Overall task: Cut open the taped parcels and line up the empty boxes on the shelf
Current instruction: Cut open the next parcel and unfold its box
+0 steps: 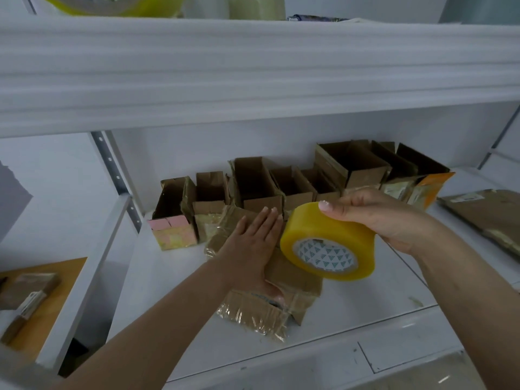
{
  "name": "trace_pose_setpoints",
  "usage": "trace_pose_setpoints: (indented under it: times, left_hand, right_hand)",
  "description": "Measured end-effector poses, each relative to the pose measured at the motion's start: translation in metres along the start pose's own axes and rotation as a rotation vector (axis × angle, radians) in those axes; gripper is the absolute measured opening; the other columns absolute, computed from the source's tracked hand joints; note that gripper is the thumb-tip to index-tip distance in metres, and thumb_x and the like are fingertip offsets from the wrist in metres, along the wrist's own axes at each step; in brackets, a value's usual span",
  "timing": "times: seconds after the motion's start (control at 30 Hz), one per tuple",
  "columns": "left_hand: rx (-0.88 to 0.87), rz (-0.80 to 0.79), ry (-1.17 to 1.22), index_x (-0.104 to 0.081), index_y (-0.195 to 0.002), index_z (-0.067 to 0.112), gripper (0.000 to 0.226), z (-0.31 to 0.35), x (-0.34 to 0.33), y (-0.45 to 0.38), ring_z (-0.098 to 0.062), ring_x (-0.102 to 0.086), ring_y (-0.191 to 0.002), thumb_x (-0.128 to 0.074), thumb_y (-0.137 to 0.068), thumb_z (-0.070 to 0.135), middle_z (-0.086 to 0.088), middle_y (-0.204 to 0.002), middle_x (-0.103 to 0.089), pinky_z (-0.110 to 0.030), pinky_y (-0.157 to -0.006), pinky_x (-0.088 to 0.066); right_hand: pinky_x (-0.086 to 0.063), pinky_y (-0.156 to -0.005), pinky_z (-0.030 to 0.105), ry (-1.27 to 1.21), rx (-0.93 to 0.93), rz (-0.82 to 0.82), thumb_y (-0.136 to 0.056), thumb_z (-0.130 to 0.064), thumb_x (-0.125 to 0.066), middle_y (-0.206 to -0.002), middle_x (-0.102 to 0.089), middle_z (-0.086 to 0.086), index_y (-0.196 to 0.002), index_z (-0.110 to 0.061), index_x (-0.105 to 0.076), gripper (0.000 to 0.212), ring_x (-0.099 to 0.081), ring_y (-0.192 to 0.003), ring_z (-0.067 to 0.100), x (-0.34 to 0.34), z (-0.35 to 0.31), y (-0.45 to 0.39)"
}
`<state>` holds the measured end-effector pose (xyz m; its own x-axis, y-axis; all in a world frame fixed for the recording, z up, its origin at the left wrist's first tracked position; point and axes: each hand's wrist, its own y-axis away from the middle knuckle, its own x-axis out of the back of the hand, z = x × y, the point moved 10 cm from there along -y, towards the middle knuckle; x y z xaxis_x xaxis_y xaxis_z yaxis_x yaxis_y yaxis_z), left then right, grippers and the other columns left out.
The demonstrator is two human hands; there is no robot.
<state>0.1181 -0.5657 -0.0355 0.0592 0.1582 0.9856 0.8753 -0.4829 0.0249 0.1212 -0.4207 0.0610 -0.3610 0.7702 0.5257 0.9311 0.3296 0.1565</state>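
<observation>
Head view. The white metal shelf board (174, 291) serves as the landmark. Along its back edge stands a row of opened brown cardboard boxes (281, 184), flaps up and insides apparently empty, running from a pink-labelled box (173, 220) at the left end to an orange-sided box (430, 187) at the right end. At the middle of the board lies a flattened brown cardboard parcel wrapped in clear tape (270, 294). The left hand (253, 246) rests flat on it, fingers straight and together, pressing it down. The right hand (385, 218), raised just above the board and right of the parcel, grips a wide roll of yellow packing tape (329, 243), fingers curled over its rim. No cutting tool is visible. At the board's far right lies another flat taped brown parcel (489, 215); more sit on a wooden surface (53, 302) left of and below the board. Judged progress: most boxes are opened and lined up, while several parcels appear to remain.
</observation>
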Motion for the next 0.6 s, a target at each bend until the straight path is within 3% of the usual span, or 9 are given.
trace_pose_setpoints:
  times: [0.27, 0.37, 0.43, 0.5, 0.6]
  left_hand:
    - [0.003, -0.007, 0.016, 0.025, -0.149, 0.008, 0.134, 0.000, -0.013, -0.004, -0.023, 0.029, -0.144, -0.040, -0.063, 0.088, -0.005, -0.150, 0.037, -0.049, -0.121, 0.009]
    - [0.020, -0.007, 0.039, 0.024, -0.150, 0.009, 0.131, -0.006, -0.016, -0.005, -0.020, 0.030, -0.143, -0.041, -0.066, 0.086, -0.002, -0.148, 0.037, -0.047, -0.119, 0.011]
    - [0.030, -0.017, 0.063, 0.026, -0.149, 0.011, 0.130, -0.013, -0.022, -0.005, -0.019, 0.029, -0.144, -0.041, -0.067, 0.086, 0.000, -0.148, 0.038, -0.048, -0.120, 0.010]
    - [0.025, -0.022, 0.068, 0.026, -0.149, 0.012, 0.129, -0.014, -0.029, -0.009, -0.019, 0.030, -0.144, -0.038, -0.066, 0.086, 0.000, -0.149, 0.038, -0.049, -0.121, 0.009]
    - [0.023, -0.041, 0.060, 0.027, -0.149, 0.012, 0.130, -0.009, -0.038, -0.018, -0.019, 0.030, -0.143, -0.034, -0.064, 0.088, 0.000, -0.155, 0.034, -0.049, -0.120, 0.009]
  right_hand:
    - [-0.058, -0.085, 0.037, 0.094, 0.024, 0.056, -0.048, -0.077, -0.058, -0.082, -0.076, 0.001, -0.098, -0.013, -0.077, 0.084, -0.074, -0.076, 0.015, -0.003, 0.005, 0.000]
    - [-0.057, -0.072, 0.032, 0.134, 0.006, 0.118, -0.055, -0.076, -0.061, -0.068, -0.072, 0.003, -0.074, -0.009, -0.073, 0.071, -0.072, -0.067, 0.020, 0.010, 0.017, -0.003]
    - [-0.046, -0.062, 0.029, 0.215, -0.029, 0.147, -0.060, -0.078, -0.062, -0.063, -0.061, 0.016, -0.061, -0.006, -0.056, 0.072, -0.067, -0.066, 0.035, 0.022, 0.034, -0.004]
    - [-0.044, -0.063, 0.030, 0.229, -0.088, 0.171, -0.065, -0.076, -0.066, -0.073, -0.063, 0.023, -0.069, -0.001, -0.061, 0.075, -0.068, -0.078, 0.042, 0.031, 0.056, -0.003]
    - [-0.055, -0.069, 0.033, 0.152, -0.170, 0.169, -0.071, -0.066, -0.070, -0.076, -0.073, 0.013, -0.078, 0.000, -0.074, 0.066, -0.072, -0.072, 0.025, 0.032, 0.083, -0.003]
